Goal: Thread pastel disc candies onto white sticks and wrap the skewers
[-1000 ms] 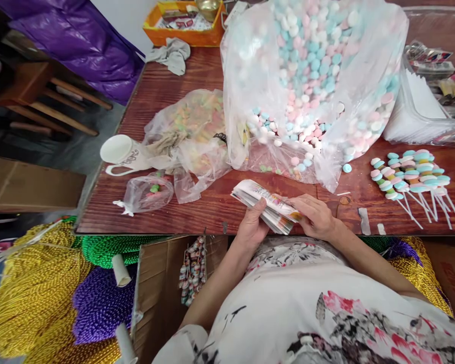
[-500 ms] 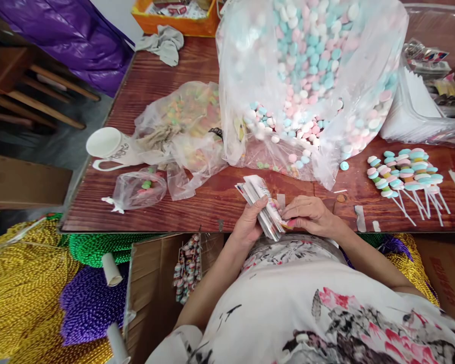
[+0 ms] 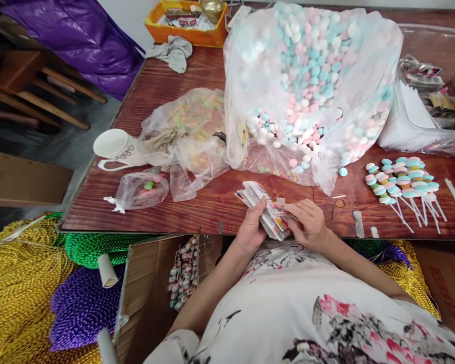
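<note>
A thick stack of flat printed bags (image 3: 263, 210), white with coloured print, is held over the front edge of the table. My left hand (image 3: 252, 227) is closed round its left side, with the thumb on top. At the stack's right edge, my right hand (image 3: 309, 222) has its fingers and thumb pinched together on the corner of a printed bag. Just beyond my hands stands a large clear plastic bag (image 3: 246, 55) full of pink, blue and white candies. To the right lie several candy skewers (image 3: 404, 179) on white sticks.
A white mug (image 3: 116, 146) lies near the table's left side, beside crumpled clear bags (image 3: 185, 116) of candy. An orange box (image 3: 185, 35) is at the back, and a clear plastic bin (image 3: 405, 141) at the right. Gold bead strands (image 3: 15, 293) hang below the table's left end.
My right hand has shifted slightly, its fingers now more curled at the bag corner. The left hand still holds the stack. The whole view has tilted up a little.
</note>
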Demonstrator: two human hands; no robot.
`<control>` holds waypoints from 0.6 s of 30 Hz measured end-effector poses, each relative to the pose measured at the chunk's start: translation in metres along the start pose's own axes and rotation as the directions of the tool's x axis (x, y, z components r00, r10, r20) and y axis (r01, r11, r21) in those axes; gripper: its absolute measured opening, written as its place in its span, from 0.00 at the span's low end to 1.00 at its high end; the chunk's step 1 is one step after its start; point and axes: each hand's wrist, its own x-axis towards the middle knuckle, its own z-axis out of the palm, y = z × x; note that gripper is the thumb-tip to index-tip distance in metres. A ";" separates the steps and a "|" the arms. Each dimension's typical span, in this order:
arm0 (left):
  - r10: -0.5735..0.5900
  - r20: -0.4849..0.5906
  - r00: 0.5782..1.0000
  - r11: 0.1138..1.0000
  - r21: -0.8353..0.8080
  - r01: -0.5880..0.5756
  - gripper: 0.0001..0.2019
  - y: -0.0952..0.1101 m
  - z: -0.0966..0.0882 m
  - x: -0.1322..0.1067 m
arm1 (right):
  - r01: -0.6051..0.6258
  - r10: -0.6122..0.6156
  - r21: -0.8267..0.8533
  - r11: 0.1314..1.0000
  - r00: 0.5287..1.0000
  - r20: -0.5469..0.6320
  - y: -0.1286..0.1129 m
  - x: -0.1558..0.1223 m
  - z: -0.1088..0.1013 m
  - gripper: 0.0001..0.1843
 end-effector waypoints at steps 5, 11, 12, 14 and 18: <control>-0.046 0.055 0.997 0.998 0.041 0.044 0.17 0.001 -0.005 -0.002 | -0.048 0.049 0.096 0.994 0.999 -0.014 -0.005 0.010 -0.008 0.11; -0.135 0.114 0.984 0.990 0.047 0.130 0.14 0.008 -0.003 -0.007 | 0.191 -0.190 -0.002 0.982 0.980 0.062 -0.013 0.008 -0.035 0.16; -0.135 0.112 0.984 0.990 0.050 0.130 0.14 0.008 -0.002 -0.007 | 0.217 -0.215 -0.017 0.976 0.974 0.065 -0.015 0.006 -0.040 0.17; -0.125 0.088 0.988 0.991 0.056 0.121 0.14 0.008 0.000 -0.007 | 0.233 -0.229 -0.044 0.972 0.971 0.068 -0.018 0.002 -0.053 0.19; -0.101 0.026 0.995 0.988 0.123 0.097 0.14 0.007 0.002 -0.006 | 0.167 -0.165 -0.116 0.979 0.986 0.027 -0.018 -0.009 -0.079 0.20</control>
